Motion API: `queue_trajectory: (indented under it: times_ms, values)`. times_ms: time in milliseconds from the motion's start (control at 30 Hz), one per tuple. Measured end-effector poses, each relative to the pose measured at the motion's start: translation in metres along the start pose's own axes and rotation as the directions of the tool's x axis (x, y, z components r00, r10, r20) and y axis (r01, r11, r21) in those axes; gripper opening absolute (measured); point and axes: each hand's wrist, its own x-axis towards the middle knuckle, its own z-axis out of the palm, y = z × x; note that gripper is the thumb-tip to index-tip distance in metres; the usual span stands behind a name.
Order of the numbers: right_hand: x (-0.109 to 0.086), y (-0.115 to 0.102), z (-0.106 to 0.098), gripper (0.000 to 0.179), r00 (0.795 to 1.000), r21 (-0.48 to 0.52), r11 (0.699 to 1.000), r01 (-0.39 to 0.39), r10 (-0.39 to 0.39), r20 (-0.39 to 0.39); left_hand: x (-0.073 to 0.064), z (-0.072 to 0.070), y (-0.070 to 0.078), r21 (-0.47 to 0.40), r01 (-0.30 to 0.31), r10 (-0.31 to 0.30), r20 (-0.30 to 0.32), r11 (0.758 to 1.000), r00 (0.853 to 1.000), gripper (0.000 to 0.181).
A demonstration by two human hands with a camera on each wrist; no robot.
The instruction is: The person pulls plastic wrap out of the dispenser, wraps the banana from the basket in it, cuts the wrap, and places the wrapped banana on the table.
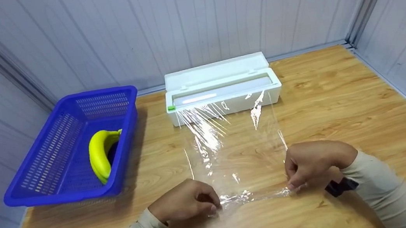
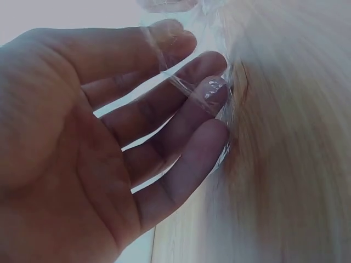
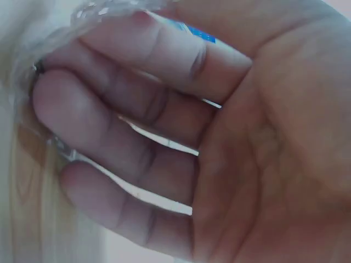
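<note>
A sheet of clear plastic wrap [image 1: 240, 156] stretches from a white dispenser box [image 1: 225, 105] at the back toward the front of the table. My left hand [image 1: 187, 200] pinches its front left corner between thumb and forefinger. At the front right corner my right hand [image 1: 311, 162] pinches the wrap the same way. Between the hands the front edge is bunched into a shiny line. In the left wrist view, film [image 2: 211, 90] lies over the curled fingertips. Crumpled film [image 3: 93, 16] shows at the right hand's fingertips in the right wrist view. The dispenser's lid [image 1: 217, 71] stands raised, showing the roll [image 1: 223, 91] inside.
To the left stands a blue plastic basket [image 1: 18, 199] with a yellow banana [image 1: 98, 155] inside; something dark lies partly hidden beside it. A small green piece [image 1: 171, 108] sits at the dispenser's left end. Panel walls [image 1: 214, 18] enclose the wooden table [image 1: 344, 111] behind and at both sides.
</note>
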Motion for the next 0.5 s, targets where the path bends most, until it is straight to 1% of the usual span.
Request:
queue_trajectory:
  times_ms: [133,233,367,500]
  values:
    - [-0.0009,-0.0066,0.0026,0.026,0.997,-0.033,0.996,-0.079,0.079,0.010,-0.0006,-0.0013,0.0004,-0.010,0.009,-0.009,-0.003,1.000,1.000,0.012]
    - [-0.0006,-0.0087,0.0044,0.027,0.995,-0.038,0.994,-0.099,0.100,0.020,-0.0008,-0.0022,-0.0014,-0.006,0.000,0.000,-0.024,1.000,1.000,0.012]
    - [-0.0004,-0.0081,0.0052,0.025,0.997,-0.044,0.996,-0.077,0.078,0.027,0.0004,-0.0028,-0.0051,0.014,-0.018,0.019,-0.074,1.000,0.997,0.012]
    - [0.0003,-0.0045,0.0044,0.020,0.999,0.005,1.000,-0.026,0.026,0.043,0.0006,-0.0032,-0.0079,-0.013,-0.010,0.008,-0.128,1.000,0.992,0.015]
